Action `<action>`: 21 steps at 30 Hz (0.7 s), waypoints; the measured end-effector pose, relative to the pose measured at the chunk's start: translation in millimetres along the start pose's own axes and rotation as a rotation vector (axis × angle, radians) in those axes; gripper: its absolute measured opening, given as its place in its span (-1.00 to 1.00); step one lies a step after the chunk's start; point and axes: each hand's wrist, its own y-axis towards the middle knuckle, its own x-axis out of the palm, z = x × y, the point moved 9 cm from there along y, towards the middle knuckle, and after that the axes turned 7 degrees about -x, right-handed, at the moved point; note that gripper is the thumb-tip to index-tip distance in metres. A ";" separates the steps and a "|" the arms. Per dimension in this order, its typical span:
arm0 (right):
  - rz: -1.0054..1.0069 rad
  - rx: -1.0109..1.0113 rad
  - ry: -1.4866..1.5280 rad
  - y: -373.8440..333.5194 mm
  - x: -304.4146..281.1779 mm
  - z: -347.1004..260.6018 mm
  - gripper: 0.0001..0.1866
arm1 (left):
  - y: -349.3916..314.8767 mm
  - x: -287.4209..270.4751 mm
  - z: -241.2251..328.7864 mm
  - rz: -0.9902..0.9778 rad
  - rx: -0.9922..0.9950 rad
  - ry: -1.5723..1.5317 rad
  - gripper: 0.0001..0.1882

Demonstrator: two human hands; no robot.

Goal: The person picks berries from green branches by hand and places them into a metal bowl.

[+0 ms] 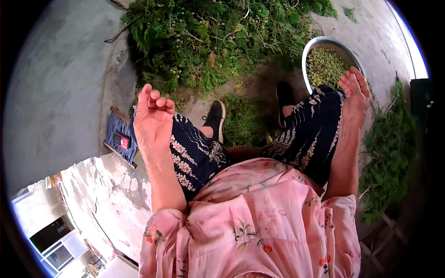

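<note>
My left hand (155,118) is held palm up above my left knee, its fingers loosely bent and nothing in it. Over by my right knee, my right hand (356,95) is also turned palm up with relaxed fingers, and it holds nothing. Just beyond the right hand is a round metal basin (305,69) with many small green cones (327,67) in it. In front of my feet lies a large heap of green cypress-like branches (208,41). Loose green sprigs (243,123) lie between my shoes.
To my left stands a low stool (113,127) with a blue woven seat and a small red packet (123,142) on it. More green branches (391,148) lie on the right. A peeling white wall (111,194) is at the lower left, beside a grey concrete surface (60,92).
</note>
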 end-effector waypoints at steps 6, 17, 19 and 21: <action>-0.037 0.043 -0.048 1.7 16.0 8.9 -0.78 | -13.1 4.1 6.2 -0.062 0.020 0.034 -0.78; -0.208 0.001 -0.113 -12.8 46.5 6.7 -0.83 | -6.6 -10.8 -64.2 0.037 -0.157 0.121 -0.76; -0.265 0.016 -0.152 -18.1 59.8 7.0 -0.85 | -12.3 -0.2 -74.5 0.025 -0.186 0.215 -0.74; -0.270 -0.003 -0.216 -20.7 63.2 5.0 -0.85 | -16.7 20.9 -78.7 -0.093 -0.213 0.254 -0.73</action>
